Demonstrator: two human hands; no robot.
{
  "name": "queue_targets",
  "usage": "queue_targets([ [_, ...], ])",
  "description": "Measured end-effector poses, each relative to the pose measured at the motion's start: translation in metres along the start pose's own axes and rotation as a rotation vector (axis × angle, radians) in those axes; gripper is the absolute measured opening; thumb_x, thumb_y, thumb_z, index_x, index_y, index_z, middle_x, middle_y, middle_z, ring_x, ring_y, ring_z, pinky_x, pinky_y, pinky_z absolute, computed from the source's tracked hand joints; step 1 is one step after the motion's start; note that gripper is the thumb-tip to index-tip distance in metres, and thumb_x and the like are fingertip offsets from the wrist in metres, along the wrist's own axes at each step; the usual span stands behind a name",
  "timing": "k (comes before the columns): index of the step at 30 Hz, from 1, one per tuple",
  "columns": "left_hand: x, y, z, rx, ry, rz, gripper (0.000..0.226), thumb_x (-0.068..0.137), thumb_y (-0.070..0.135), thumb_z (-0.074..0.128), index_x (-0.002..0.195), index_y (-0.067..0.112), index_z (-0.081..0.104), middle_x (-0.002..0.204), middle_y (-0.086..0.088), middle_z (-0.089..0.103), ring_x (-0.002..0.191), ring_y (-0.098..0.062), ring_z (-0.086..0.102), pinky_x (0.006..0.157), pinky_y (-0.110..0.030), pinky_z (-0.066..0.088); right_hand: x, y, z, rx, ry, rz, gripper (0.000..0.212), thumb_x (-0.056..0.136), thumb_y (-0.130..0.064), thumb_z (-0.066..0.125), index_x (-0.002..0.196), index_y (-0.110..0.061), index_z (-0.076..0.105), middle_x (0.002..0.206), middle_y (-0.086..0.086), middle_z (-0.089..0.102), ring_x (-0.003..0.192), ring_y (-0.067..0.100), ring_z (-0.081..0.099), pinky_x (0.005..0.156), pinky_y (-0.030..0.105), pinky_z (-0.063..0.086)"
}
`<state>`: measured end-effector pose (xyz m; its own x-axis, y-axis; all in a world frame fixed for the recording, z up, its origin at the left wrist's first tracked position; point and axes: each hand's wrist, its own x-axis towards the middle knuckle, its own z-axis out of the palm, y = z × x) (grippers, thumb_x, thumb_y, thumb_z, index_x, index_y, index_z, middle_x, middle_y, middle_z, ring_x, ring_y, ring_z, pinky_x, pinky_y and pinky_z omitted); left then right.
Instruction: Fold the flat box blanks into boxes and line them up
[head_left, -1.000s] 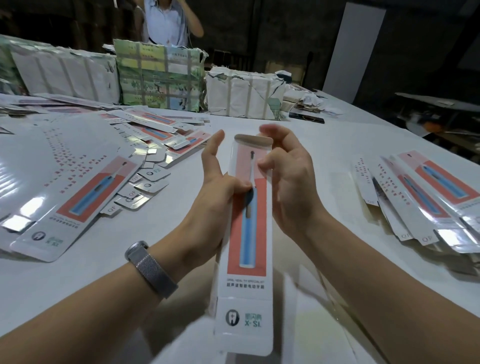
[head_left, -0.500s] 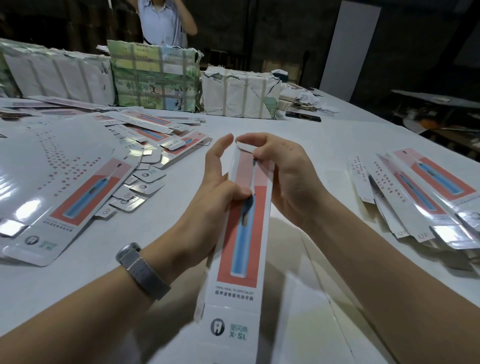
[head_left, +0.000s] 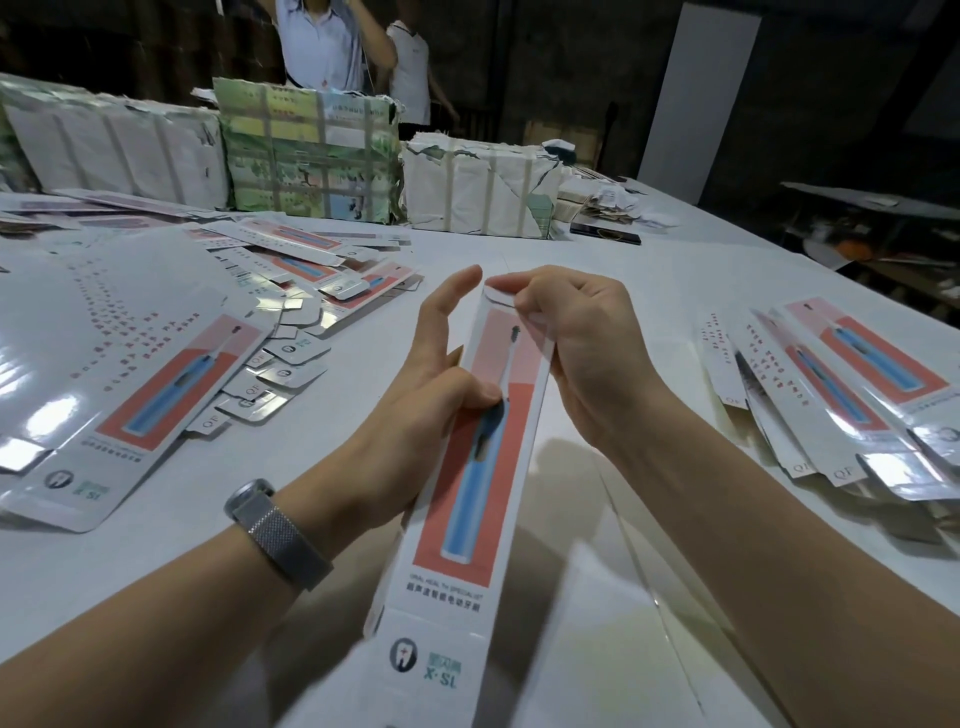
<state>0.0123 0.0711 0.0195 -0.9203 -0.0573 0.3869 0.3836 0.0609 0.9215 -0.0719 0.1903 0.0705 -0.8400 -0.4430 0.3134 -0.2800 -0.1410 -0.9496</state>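
Observation:
A long white toothbrush box (head_left: 470, 499) with a red panel and a blue brush picture is held up in the middle, above the white table (head_left: 649, 291). My left hand (head_left: 431, 395) grips its left side, thumb on the front. My right hand (head_left: 582, 343) holds the far end, with fingers curled over the top flap and pressing it down. Flat box blanks (head_left: 156, 384) lie fanned out on the left. A second spread of blanks (head_left: 841, 389) lies on the right.
Wrapped paper bundles (head_left: 306, 156) stand in a row along the table's far side, with a dark flat item (head_left: 605, 235) beside them. Two persons (head_left: 332, 47) stand behind the bundles. A white panel (head_left: 696, 93) leans at the back right.
My right hand's fingers have closed over the box's open far flap and pushed it down. The box has tilted slightly, its near end swinging left. My left hand keeps its grip.

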Motion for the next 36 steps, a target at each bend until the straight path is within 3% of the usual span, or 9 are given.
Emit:
queue_targets([
  [4,0.0,0.003,0.0,0.078,-0.023,0.047,0.08,0.072,0.04,0.053,0.145,0.055,0.025,0.106,0.032,0.063,0.086,-0.016,0.069,0.07,-0.023,0.056,0.002,-0.003,-0.006,-0.034,-0.008,-0.008,0.024,0.078,-0.01,0.055,0.065,-0.017,0.075,0.072,0.006,0.065,0.066,0.018,0.052,0.063,0.034,0.04],
  [8,-0.001,0.006,-0.002,0.101,-0.013,0.066,0.079,0.079,0.028,0.053,0.148,0.053,0.024,0.106,0.039,0.059,0.092,-0.021,0.067,0.071,-0.022,0.056,0.005,-0.004,-0.011,-0.023,-0.053,-0.007,0.026,0.085,0.002,0.059,0.066,-0.013,0.07,0.067,0.002,0.065,0.057,0.011,0.058,0.053,0.022,0.048],
  [10,-0.001,0.007,-0.003,0.109,-0.005,0.057,0.077,0.081,0.022,0.049,0.146,0.054,0.026,0.107,0.036,0.06,0.092,-0.022,0.067,0.071,-0.023,0.056,0.007,-0.003,-0.014,-0.043,-0.092,0.002,0.027,0.086,0.0,0.06,0.064,-0.013,0.069,0.068,0.001,0.068,0.058,0.011,0.061,0.053,0.023,0.051],
  [16,0.001,0.009,-0.007,0.027,0.053,0.013,0.062,0.079,0.018,0.046,0.13,0.052,0.038,0.089,0.009,0.069,0.063,-0.012,0.063,0.059,-0.023,0.053,0.007,0.001,-0.015,-0.102,-0.152,-0.06,0.015,0.083,-0.022,0.065,0.077,-0.019,0.078,0.079,0.003,0.072,0.076,0.018,0.063,0.067,0.038,0.052],
  [21,0.002,0.007,-0.007,-0.023,0.082,0.025,0.051,0.076,0.016,0.046,0.115,0.05,0.042,0.074,0.011,0.065,0.058,-0.01,0.062,0.053,-0.021,0.052,0.003,0.003,-0.012,-0.061,-0.187,-0.097,0.015,0.08,-0.018,0.071,0.091,-0.01,0.075,0.085,0.016,0.071,0.075,0.024,0.064,0.072,0.043,0.051],
  [24,0.004,0.006,-0.006,-0.054,0.121,0.048,0.051,0.078,0.015,0.046,0.115,0.048,0.041,0.073,0.011,0.066,0.057,-0.009,0.062,0.053,-0.021,0.052,0.0,0.005,-0.005,-0.08,-0.147,-0.132,0.007,0.088,-0.013,0.07,0.094,-0.014,0.074,0.084,0.009,0.073,0.076,0.023,0.065,0.073,0.047,0.055],
  [28,0.006,0.005,-0.004,-0.06,0.176,0.075,0.053,0.081,0.014,0.047,0.119,0.05,0.036,0.074,0.009,0.069,0.06,-0.008,0.063,0.056,-0.021,0.053,-0.002,0.01,0.004,-0.165,-0.039,-0.193,0.005,0.093,-0.019,0.068,0.094,-0.022,0.071,0.087,0.005,0.071,0.077,0.017,0.064,0.07,0.034,0.055],
  [32,0.004,0.005,-0.003,-0.026,0.188,0.08,0.053,0.081,0.014,0.047,0.122,0.044,0.033,0.076,0.011,0.07,0.063,-0.005,0.063,0.058,-0.019,0.052,-0.001,0.01,0.002,-0.176,-0.023,-0.144,0.006,0.092,-0.02,0.069,0.093,-0.015,0.073,0.093,0.012,0.073,0.078,0.018,0.065,0.072,0.04,0.055],
  [36,0.008,0.004,0.0,-0.07,0.221,0.103,0.048,0.084,0.009,0.05,0.119,0.037,0.033,0.089,0.003,0.07,0.075,-0.004,0.068,0.064,-0.017,0.053,-0.002,0.011,0.003,-0.387,0.083,-0.263,0.028,0.091,-0.029,0.07,0.118,-0.019,0.071,0.107,-0.001,0.06,0.086,0.011,0.059,0.081,0.026,0.052],
])
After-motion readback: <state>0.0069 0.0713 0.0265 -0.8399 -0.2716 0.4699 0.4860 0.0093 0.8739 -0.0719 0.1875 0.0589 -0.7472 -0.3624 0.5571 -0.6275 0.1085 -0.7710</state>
